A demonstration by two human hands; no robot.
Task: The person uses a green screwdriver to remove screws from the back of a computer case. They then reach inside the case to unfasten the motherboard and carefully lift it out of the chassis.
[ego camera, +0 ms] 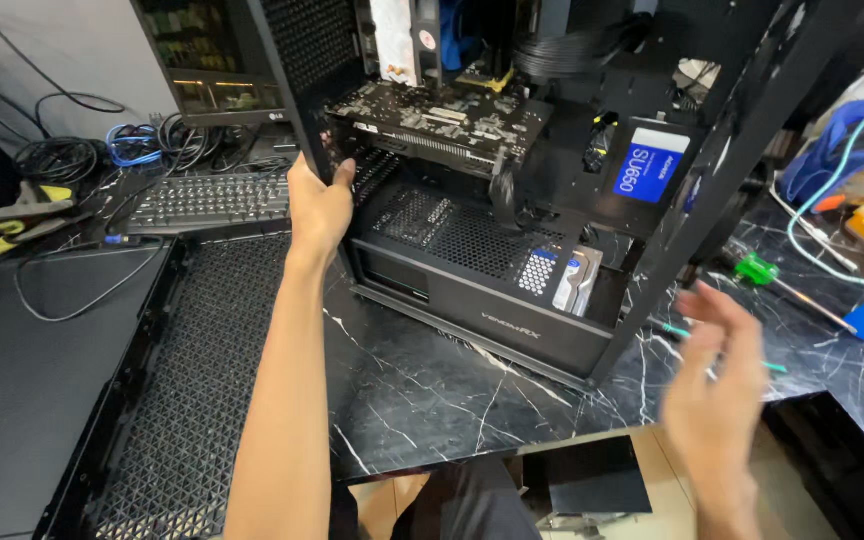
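Open black computer case (592,200) stands upright on the black marble table (432,400), open side facing the person. Left hand (318,205) grips the case's front-left vertical edge, fingers wrapped round the frame, just beside the graphics card (442,125). Right hand (717,395) is blurred, open with fingers spread, holding nothing, hovering off the table's near edge, below and right of the case. Left hand is the one on the case. Removed mesh side panel (192,400) lies flat to the left. Green-handled screwdriver (787,285) lies right of the case, nearest the right hand.
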